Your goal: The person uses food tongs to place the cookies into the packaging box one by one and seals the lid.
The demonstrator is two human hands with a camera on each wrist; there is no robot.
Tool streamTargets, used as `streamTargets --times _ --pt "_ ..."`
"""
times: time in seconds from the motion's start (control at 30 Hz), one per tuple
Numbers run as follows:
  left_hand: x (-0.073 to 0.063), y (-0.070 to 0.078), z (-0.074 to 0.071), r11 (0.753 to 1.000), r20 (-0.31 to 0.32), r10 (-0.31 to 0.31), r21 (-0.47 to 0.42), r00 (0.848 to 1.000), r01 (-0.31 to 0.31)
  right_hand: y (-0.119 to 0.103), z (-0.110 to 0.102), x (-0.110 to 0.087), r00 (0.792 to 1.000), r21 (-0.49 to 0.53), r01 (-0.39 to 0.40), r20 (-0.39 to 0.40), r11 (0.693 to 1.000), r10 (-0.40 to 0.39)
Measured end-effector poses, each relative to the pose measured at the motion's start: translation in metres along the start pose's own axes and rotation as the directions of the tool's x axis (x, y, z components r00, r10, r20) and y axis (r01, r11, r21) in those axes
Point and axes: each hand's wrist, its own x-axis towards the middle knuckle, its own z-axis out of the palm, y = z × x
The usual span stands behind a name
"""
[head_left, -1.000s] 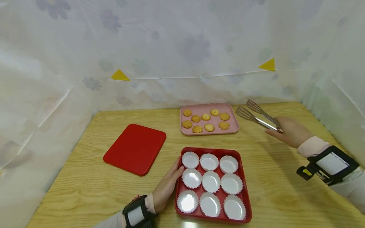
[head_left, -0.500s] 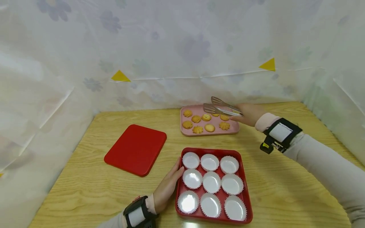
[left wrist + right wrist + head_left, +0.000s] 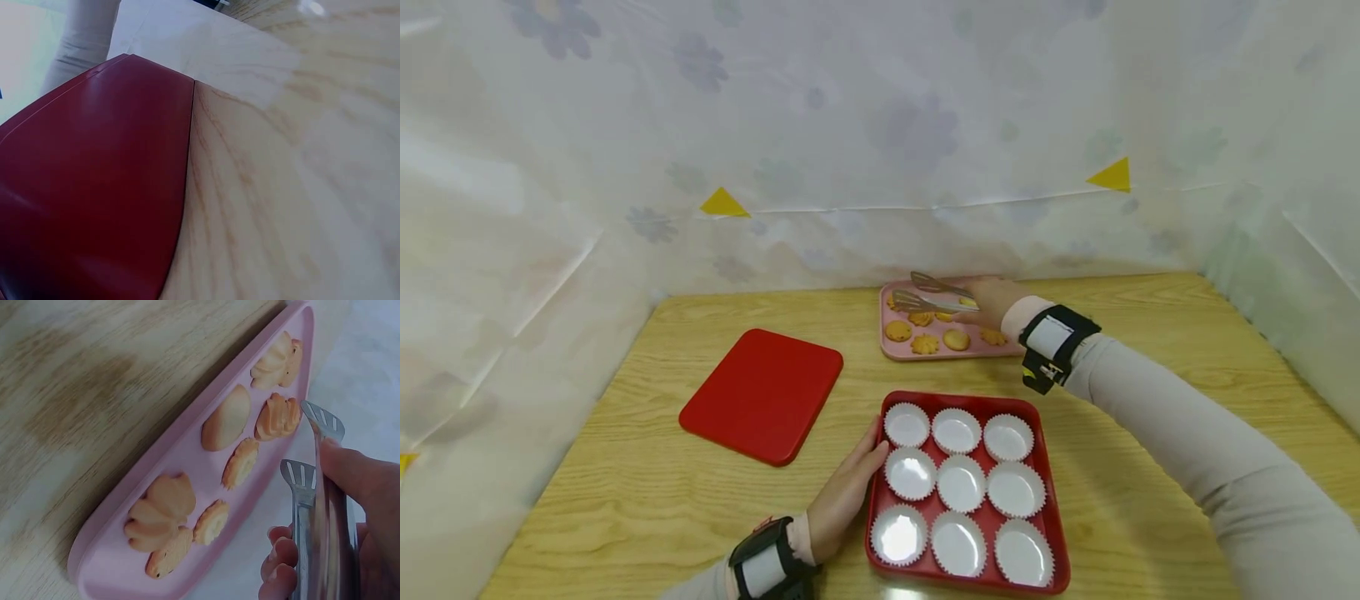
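Observation:
My right hand (image 3: 996, 302) grips metal tongs (image 3: 319, 531) with slotted ends, thumb on one arm and fingers curled round the other. In the head view the tongs reach over the back left of a pink tray (image 3: 910, 356) of cookies, their ends apart with nothing between them. Swirled, flower-shaped, round and ring-shaped cookies (image 3: 161, 512) lie on that tray. Along the left wall of a red box (image 3: 1054, 533) rests my left hand (image 3: 842, 500), its fingers lying against the side. White fluted paper cups (image 3: 961, 483) stand in rows inside the box, with no cookies in them.
A red square lid (image 3: 763, 396) lies flat on the wooden table (image 3: 625, 492), left of the box. Behind the pink tray rises a pale flowered sheet (image 3: 820, 150), with yellow triangles (image 3: 725, 202) stuck on it.
My right hand has carried the tongs leftward from the right of the pink tray to above its cookies. My left hand stays at the red box.

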Motion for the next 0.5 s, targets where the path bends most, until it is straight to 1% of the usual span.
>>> streamTargets --times 0.13,0.33,0.5 --pt "0.000 -0.001 0.000 1.000 -0.007 0.005 -0.002 1.000 -0.005 -0.008 0.003 0.006 0.999 -0.075 -0.026 0.022 0.997 0.028" --pt "0.001 -0.002 0.001 1.000 -0.007 -0.003 -0.009 1.000 0.002 -0.015 0.007 0.010 0.994 -0.094 -0.079 0.068 0.992 0.085" --pt "0.001 -0.001 0.002 1.000 0.000 -0.002 -0.015 1.000 0.002 -0.017 0.008 0.010 0.992 -0.136 -0.088 0.076 0.987 0.099"
